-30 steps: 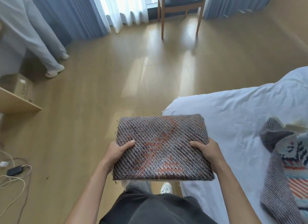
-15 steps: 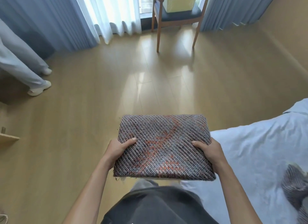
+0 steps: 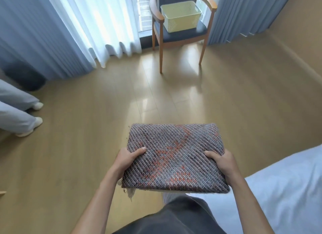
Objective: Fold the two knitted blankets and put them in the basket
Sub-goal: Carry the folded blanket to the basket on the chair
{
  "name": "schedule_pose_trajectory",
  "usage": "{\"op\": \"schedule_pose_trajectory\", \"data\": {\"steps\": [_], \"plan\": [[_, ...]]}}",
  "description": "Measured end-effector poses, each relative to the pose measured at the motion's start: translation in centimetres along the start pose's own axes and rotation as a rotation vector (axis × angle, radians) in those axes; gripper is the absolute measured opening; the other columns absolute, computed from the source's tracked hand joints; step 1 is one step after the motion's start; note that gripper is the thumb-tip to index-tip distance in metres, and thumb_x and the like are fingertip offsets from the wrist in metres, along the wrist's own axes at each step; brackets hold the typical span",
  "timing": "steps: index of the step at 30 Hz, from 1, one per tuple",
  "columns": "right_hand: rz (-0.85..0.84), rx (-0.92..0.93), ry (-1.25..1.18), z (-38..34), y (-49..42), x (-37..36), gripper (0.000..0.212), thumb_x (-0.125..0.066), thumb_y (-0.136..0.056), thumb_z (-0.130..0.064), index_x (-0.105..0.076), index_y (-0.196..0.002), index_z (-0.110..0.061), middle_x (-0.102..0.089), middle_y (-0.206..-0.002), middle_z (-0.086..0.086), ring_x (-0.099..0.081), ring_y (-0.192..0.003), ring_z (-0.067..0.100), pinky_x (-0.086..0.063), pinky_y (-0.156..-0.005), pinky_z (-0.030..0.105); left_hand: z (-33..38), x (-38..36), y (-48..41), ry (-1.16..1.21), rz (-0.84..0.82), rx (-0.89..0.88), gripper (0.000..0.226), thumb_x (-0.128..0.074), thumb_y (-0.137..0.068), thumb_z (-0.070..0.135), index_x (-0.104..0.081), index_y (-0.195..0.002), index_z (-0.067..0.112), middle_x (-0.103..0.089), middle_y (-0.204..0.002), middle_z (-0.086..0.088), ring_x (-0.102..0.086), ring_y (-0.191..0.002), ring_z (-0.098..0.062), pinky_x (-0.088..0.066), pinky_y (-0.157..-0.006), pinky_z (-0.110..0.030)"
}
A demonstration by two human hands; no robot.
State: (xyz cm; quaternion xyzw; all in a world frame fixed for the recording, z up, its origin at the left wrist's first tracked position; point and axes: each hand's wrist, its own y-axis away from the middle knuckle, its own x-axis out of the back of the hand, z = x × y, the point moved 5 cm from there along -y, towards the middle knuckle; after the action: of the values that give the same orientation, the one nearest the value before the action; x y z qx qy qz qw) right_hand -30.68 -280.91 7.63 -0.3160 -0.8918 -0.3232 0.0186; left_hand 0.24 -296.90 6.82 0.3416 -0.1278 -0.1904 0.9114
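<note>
While standing beside the bed, a person holds a folded knitted blanket level at waist height, left hand and right hand clamping opposite edges. It looks soft and light. The empty basket sits on a chair, well apart.

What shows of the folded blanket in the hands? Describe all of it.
The folded blanket is a thick, flat rectangle of knitted yarn, grey with diagonal ribbing and a rust-orange pattern across its top. A bit of pale fringe hangs from its near left corner. It is held roughly level in the air over the wooden floor, beside the bed. The left grip, a bare hand, holds its left edge and the right grip its right edge, thumbs on top, fingers hidden beneath.
</note>
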Motion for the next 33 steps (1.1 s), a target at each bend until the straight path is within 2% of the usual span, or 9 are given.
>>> {"op": "schedule_pose_trajectory", "data": {"steps": [4, 11, 21, 25, 33], "plan": [[0.002, 0.004, -0.005, -5.5, -7.3, -0.3, 0.043, -0.079, -0.068, -0.019, -0.062, -0.107, -0.013, -0.070, -0.101, 0.003, -0.068, -0.088, 0.021, -0.055, -0.082, 0.041, 6.6, -0.9, -6.3, 0.003, 0.000, 0.000, 0.044, -0.082, -0.067, 0.033, -0.065, -0.101, 0.010, -0.075, -0.090, -0.005, -0.073, -0.079, -0.020, -0.057, -0.064, -0.030], [-0.006, -0.022, -0.026, -14.2, -17.5, -0.7, 0.045, -0.079, -0.069, -0.017, -0.061, -0.110, -0.011, -0.070, -0.101, 0.004, -0.068, -0.086, 0.021, -0.056, -0.082, 0.042, 16.2, -2.3, -15.4, -0.003, 0.012, 0.010, 0.053, -0.083, -0.064, 0.037, -0.063, -0.105, 0.010, -0.073, -0.096, -0.007, -0.072, -0.083, -0.022, -0.058, -0.076, -0.038], [0.041, -0.029, -0.004, -25.5, -33.8, -2.8, 0.041, -0.079, -0.068, -0.020, -0.063, -0.106, -0.014, -0.070, -0.101, 0.003, -0.067, -0.089, 0.022, -0.054, -0.086, 0.044, 29.5, -3.8, -32.1, 0.001, -0.012, -0.015, 0.044, -0.082, -0.067, 0.031, -0.065, -0.101, 0.010, -0.074, -0.093, -0.006, -0.072, -0.080, -0.020, -0.056, -0.067, -0.030], [0.071, -0.054, -0.017, -30.6, -40.4, -3.6, 0.041, -0.079, -0.067, -0.023, -0.063, -0.103, -0.016, -0.071, -0.099, 0.003, -0.068, -0.089, 0.023, -0.054, -0.085, 0.046, 35.8, -4.5, -39.1, -0.010, -0.055, -0.006, 0.037, -0.081, -0.070, 0.031, -0.066, -0.097, 0.013, -0.074, -0.093, -0.006, -0.072, -0.080, -0.020, -0.056, -0.069, -0.031], [0.116, -0.085, -0.071, -39.1, -50.7, -2.9, 0.038, -0.079, -0.063, -0.026, -0.062, -0.096, -0.022, -0.071, -0.096, -0.001, -0.068, -0.087, 0.022, -0.054, -0.084, 0.045, 47.2, -6.9, -49.6, -0.039, -0.111, -0.019, 0.037, -0.081, -0.069, 0.031, -0.067, -0.098, 0.014, -0.075, -0.089, -0.001, -0.072, -0.077, -0.015, -0.055, -0.061, -0.023]]}}
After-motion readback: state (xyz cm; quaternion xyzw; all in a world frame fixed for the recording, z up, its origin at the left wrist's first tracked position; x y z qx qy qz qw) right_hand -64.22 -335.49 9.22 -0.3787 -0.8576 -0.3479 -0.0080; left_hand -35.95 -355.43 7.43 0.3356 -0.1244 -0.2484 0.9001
